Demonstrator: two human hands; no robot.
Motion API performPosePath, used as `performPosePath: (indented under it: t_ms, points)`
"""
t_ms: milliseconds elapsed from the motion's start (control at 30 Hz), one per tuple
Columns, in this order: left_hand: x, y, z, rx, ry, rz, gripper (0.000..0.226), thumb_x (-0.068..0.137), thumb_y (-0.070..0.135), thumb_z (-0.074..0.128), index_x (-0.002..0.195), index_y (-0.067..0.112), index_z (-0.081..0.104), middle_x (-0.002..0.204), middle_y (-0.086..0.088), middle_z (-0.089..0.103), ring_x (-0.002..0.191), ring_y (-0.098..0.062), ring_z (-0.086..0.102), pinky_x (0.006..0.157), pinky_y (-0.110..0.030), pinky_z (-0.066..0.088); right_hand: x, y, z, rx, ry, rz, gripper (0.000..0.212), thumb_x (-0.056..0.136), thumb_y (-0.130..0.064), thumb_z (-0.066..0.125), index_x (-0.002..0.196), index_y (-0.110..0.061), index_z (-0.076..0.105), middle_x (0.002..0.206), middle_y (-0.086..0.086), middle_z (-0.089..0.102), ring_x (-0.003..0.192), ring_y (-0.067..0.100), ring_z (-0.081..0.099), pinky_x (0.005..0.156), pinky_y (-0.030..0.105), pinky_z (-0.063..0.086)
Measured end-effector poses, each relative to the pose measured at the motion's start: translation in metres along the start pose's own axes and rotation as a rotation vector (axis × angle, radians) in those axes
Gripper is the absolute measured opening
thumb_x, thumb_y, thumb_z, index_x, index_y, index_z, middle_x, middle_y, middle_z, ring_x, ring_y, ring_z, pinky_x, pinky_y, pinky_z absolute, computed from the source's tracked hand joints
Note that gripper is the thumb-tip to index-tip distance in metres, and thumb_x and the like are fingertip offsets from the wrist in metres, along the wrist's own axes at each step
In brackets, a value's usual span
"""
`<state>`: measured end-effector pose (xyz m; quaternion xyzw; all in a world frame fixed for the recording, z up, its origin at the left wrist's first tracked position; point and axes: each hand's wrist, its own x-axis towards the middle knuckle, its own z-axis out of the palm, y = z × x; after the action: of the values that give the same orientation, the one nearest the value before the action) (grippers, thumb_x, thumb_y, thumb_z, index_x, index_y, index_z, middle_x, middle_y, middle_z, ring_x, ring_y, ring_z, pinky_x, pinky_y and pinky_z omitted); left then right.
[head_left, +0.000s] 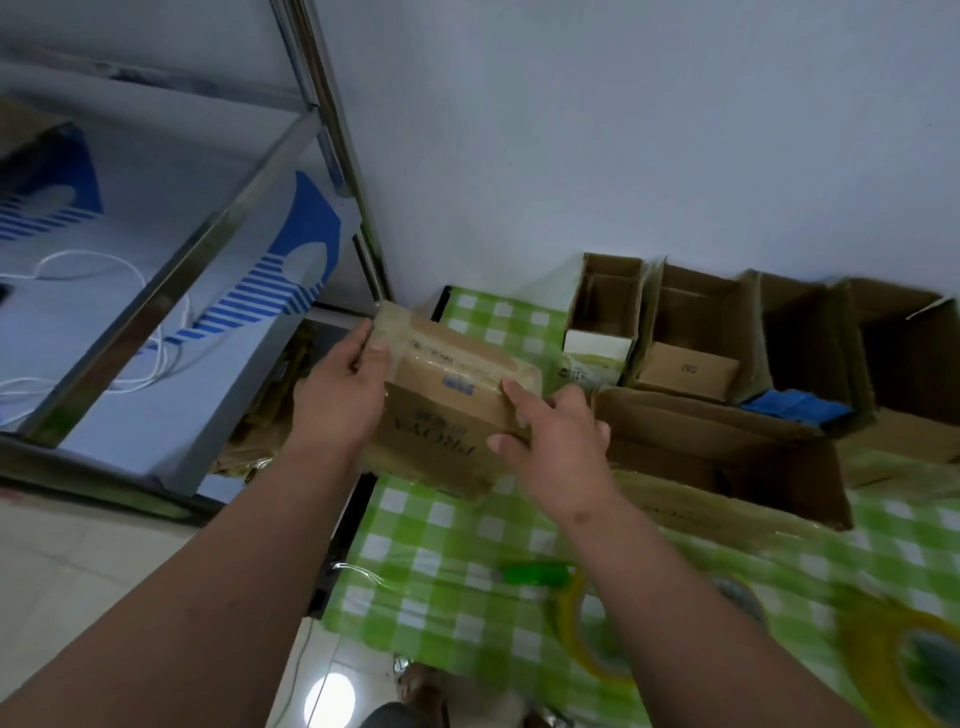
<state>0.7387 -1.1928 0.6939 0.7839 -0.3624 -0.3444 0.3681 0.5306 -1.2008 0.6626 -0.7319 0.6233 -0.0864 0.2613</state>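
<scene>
I hold the taped cardboard box (452, 384) at the centre of the frame, over the left edge of the green-checked table (441, 545). My left hand (337, 395) grips its left end with the thumb on top, and my right hand (556, 441) curls round the right corner. I judge this to be the carrying step. Next comes a level swing toward the metal rack (171, 291) at the left.

One view, worn on the head, wide-angle, looking forward and steeply down along both forearms. It's close over the table (441, 545) corner, box (452, 387) dead centre, facing the wall (623, 130), shelf (171, 291) at left, floor (78, 551) below.
</scene>
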Motion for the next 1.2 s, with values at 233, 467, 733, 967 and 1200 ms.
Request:
performPosePath:
  t_ms: [233,467,733,967,1200]
  points:
    - [-0.004,0.015,-0.006,0.115,-0.105,0.003,0.045,0.091,0.052,0.057,0.133,0.037,0.058,0.12,0.005,0.057,0.1,-0.016,0.048,0.086,-0.036,0.038,-0.015,0.005,0.008,0.219,-0.136,0.158,0.05,0.096,-0.049,0.053,0.143,-0.034,0.048,0.16,0.002,0.02,0.14,0.032,0.035,0.118,0.046,0.027]
    - [-0.009,0.017,-0.002,0.205,-0.189,0.102,0.044,0.096,0.03,0.058,0.14,0.031,0.053,0.144,0.006,0.053,0.131,-0.018,0.047,0.106,-0.035,0.035,-0.028,0.016,0.019,0.351,-0.102,0.306,0.031,0.103,-0.027,0.047,0.079,-0.015,0.063,0.076,0.004,0.06,0.073,0.021,0.055,0.061,0.028,0.033]
    - [0.003,-0.054,-0.015,0.716,-0.221,-0.09,0.079,0.087,0.052,0.061,0.154,0.034,0.023,0.16,-0.006,0.022,0.145,-0.036,0.022,0.116,-0.054,0.024,-0.036,0.024,0.046,0.166,-0.205,0.283,0.029,0.099,-0.024,0.051,0.122,-0.015,0.066,0.12,0.007,0.068,0.107,0.024,0.062,0.081,0.024,0.045]
    - [-0.009,-0.093,-0.017,0.432,-0.376,-0.37,0.069,0.087,0.048,0.068,0.145,0.02,0.042,0.145,-0.012,0.046,0.127,-0.035,0.048,0.093,-0.041,0.047,-0.038,0.028,0.069,0.291,-0.285,0.361,0.035,0.101,-0.039,0.043,0.108,-0.014,0.066,0.112,0.01,0.067,0.099,0.027,0.064,0.091,0.03,0.049]
    - [0.005,-0.064,-0.018,0.066,-0.11,-0.333,0.042,0.092,0.036,0.064,0.131,0.023,0.055,0.129,-0.008,0.057,0.108,-0.028,0.055,0.09,-0.044,0.049,-0.033,0.026,0.065,0.526,-0.288,0.437,0.052,0.09,-0.05,0.061,0.132,-0.018,0.055,0.123,0.003,0.062,0.1,0.025,0.067,0.089,0.04,0.055]
